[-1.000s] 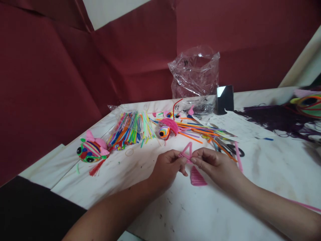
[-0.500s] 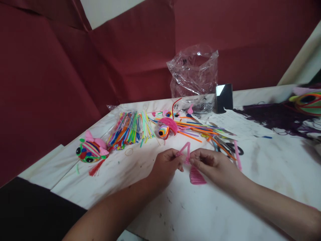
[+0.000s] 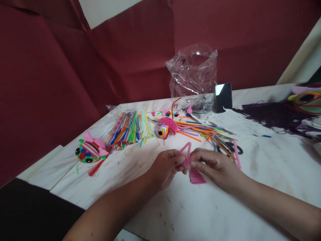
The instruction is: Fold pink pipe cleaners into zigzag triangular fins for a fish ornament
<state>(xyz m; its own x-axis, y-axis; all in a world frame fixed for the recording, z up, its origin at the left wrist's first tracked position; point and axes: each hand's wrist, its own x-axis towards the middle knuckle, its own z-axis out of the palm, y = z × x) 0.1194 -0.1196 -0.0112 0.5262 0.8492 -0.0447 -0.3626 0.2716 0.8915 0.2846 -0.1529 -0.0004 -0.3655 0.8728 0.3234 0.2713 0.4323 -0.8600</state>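
A bent pink pipe cleaner is held just above the table, its upper part folded into a pointed loop. My left hand is closed, pinching it from the left between thumb and fingers. From the other side, my right hand pinches its right edge, with thumb and forefinger together. Right below my right fingertips lies a flat, ribbed pink pipe-cleaner piece. A straight pink pipe cleaner rests beyond my right hand, beside the scissors.
Behind my hands are a pink fish-like figure, loose pipe cleaners and a bagged bundle. A colourful fish figure sits left. Farther back are a clear plastic bag, a phone, paper and dark purple strands.
My left fingers have shifted slightly down along the pink pipe cleaner. Both hands stay close together, and the things on the table lie as before.
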